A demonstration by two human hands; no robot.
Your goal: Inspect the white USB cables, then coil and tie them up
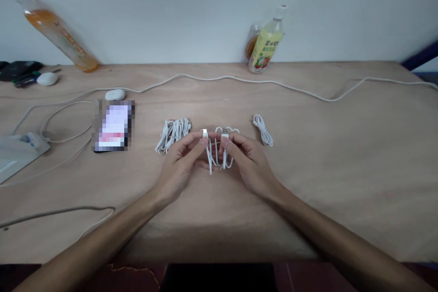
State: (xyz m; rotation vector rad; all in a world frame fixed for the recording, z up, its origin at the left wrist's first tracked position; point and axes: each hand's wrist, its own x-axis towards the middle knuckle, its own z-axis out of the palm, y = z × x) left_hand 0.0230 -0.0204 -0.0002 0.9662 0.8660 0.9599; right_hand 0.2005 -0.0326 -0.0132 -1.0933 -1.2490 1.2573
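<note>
Both hands are closed on one white coiled cable, held over the middle of the wooden table. My left hand pinches the small plug at one end between thumb and fingers. The wider USB plug at the other end is pinched by my right hand. Loops of the cable hang between the hands. A pile of bundled white cables lies just beyond my left hand. One more white cable bundle rests beyond my right hand.
A phone and a white case lie to the left on the table. Against the wall stand an orange drink bottle and a yellow-green bottle. A long white cord crosses the back.
</note>
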